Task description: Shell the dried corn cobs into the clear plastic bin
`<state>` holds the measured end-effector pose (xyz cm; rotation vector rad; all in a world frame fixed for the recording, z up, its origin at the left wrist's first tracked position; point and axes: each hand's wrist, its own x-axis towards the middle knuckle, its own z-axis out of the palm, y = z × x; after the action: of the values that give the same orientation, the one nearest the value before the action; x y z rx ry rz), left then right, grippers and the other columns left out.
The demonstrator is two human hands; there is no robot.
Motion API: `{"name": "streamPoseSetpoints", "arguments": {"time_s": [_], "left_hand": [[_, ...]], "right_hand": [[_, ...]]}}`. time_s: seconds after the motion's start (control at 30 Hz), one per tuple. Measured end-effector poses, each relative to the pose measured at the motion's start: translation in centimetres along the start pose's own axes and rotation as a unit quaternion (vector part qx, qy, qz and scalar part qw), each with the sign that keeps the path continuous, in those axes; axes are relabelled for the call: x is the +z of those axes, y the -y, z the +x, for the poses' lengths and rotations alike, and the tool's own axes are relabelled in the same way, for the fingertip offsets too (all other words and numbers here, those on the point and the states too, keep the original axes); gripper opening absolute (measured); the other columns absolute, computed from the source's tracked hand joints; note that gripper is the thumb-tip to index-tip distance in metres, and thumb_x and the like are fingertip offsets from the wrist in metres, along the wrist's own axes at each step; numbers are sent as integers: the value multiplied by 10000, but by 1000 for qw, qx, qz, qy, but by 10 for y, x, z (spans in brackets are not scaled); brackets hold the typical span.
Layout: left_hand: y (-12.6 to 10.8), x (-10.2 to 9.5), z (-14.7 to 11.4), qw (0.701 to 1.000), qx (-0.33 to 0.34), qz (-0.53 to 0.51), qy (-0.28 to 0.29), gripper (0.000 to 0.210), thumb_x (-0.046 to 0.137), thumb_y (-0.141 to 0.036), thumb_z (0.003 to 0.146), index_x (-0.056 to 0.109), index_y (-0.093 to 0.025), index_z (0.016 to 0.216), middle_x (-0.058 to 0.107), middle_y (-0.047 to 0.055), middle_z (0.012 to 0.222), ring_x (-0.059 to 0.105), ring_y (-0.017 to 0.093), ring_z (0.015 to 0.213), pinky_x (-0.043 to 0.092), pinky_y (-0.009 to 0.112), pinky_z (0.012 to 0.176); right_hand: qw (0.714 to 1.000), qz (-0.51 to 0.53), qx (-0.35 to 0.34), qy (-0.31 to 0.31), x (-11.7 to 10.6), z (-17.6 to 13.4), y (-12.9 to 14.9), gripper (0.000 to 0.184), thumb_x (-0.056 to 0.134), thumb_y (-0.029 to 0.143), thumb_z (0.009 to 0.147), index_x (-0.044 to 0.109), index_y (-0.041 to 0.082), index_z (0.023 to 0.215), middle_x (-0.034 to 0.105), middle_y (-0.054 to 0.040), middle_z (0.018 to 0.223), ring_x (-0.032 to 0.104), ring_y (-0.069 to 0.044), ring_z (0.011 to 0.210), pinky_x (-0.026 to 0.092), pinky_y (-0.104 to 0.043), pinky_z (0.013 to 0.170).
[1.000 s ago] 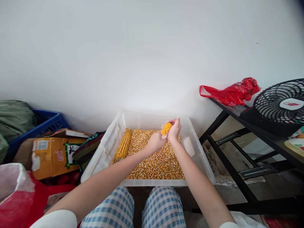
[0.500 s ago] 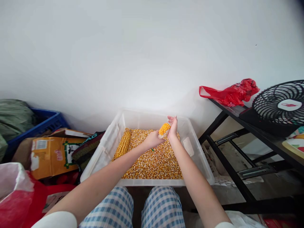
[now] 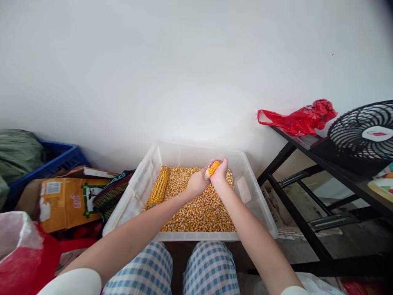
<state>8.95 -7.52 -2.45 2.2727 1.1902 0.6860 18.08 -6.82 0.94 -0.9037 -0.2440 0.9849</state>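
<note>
Lower frame center: right hand (image 3: 220,175), fingers clamped on corncob (image 3: 213,168); left hand (image 3: 197,182) at its pale end, finger grip unclear.

Tub (image 3: 196,236) of kernels (image 3: 196,215) before the wall (image 3: 196,73); clutter left, table (image 3: 304,141) right.
Inside tub: kernels across the floor; one cob (image 3: 159,186) on them along the left side; a second, shorter cob (image 3: 214,167) above the kernels, right of centre, between left hand (image 3: 198,182) and right hand (image 3: 221,171); two knees (image 3: 211,262) at the near rim; left of tub, mesh bag (image 3: 107,200) just beside it, then carton (image 3: 66,200); crate (image 3: 66,157) behind carton, sack (image 3: 21,151) in its left part; open bag (image 3: 24,246) nearest, in front of carton; on table, carrier bag (image 3: 302,121) at the far end, fan (image 3: 365,131) nearer, tray (image 3: 382,188) nearest, at view's edge.
</note>
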Motion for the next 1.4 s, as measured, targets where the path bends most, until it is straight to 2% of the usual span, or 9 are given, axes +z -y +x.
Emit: {"name": "streamPoseSetpoints", "arguments": {"time_s": [0.17, 0.3, 0.37, 0.5, 0.67, 0.87, 1.1, 1.23, 1.4], "left_hand": [[-5, -1, 3, 992, 1, -121, 37, 202, 491, -285, 711, 576, -131, 811, 616, 15, 666, 548, 123, 564, 378, 196, 520], [-3, -12, 4, 978, -5, -180, 107, 230, 496, -332, 713, 561, -116, 761, 519, -24, 500, 456, 87, 418, 341, 189, 440], [-2, -18, 4, 983, -6, -156, 98, 291, 490, -399, 721, 554, -122, 780, 540, -10, 528, 481, 101, 436, 344, 197, 446], [0, -21, 3, 1000, 16, -7, 3, 281, 471, -407, 741, 532, -149, 834, 625, 58, 751, 580, 163, 652, 379, 224, 561], [-1, -9, -2, 995, -13, 101, -5, 229, 446, -326, 762, 490, -169, 923, 636, 70, 787, 600, 200, 723, 391, 253, 617], [-1, 2, 2, 997, 1, -76, 9, 225, 513, -291, 708, 531, -156, 887, 634, 60, 836, 589, 175, 737, 395, 226, 606], [-1, -3, 5, 967, -22, -241, 81, 252, 500, -331, 722, 516, -119, 856, 536, -19, 571, 431, 77, 425, 337, 192, 446], [-6, -6, 2, 992, 13, -125, -8, 226, 517, -320, 720, 502, -151, 870, 591, 16, 686, 546, 137, 595, 381, 215, 546], [-4, -9, -1, 996, -2, 82, -44, 212, 450, -283, 770, 439, -164, 945, 624, 71, 769, 595, 205, 701, 388, 246, 586]], "right_hand": [[994, -46, -87, 36, 6, -8, 6, 478, 284, 566, 775, 424, 184, 523, 487, 17, 402, 456, -99, 324, 386, -226, 347], [986, -68, -113, 101, 6, -5, 12, 522, 272, 599, 771, 465, 172, 542, 484, 15, 386, 494, -109, 350, 398, -217, 367], [983, -83, -104, 123, 4, 0, 15, 546, 267, 614, 766, 480, 164, 541, 505, 2, 397, 519, -117, 375, 417, -223, 391], [992, -64, -39, 97, -1, 9, 18, 537, 253, 572, 784, 482, 160, 527, 552, -36, 430, 569, -146, 444, 464, -261, 471], [997, 35, 55, 33, -8, 9, 15, 471, 210, 480, 804, 430, 184, 512, 506, -10, 392, 525, -143, 388, 472, -313, 474], [999, 1, -35, 19, -3, 0, 13, 419, 306, 507, 780, 370, 195, 508, 452, 29, 355, 463, -126, 316, 418, -272, 394], [997, -7, -53, 52, -1, 9, 11, 459, 244, 559, 784, 431, 187, 591, 511, 17, 453, 513, -119, 401, 415, -247, 420], [998, 6, -59, -26, -10, 24, 10, 405, 230, 480, 818, 428, 190, 616, 501, 32, 477, 477, -94, 397, 405, -227, 429], [997, 36, 59, 38, -8, 18, 1, 439, 136, 462, 806, 415, 194, 598, 548, -32, 521, 549, -147, 473, 458, -292, 488]]}}
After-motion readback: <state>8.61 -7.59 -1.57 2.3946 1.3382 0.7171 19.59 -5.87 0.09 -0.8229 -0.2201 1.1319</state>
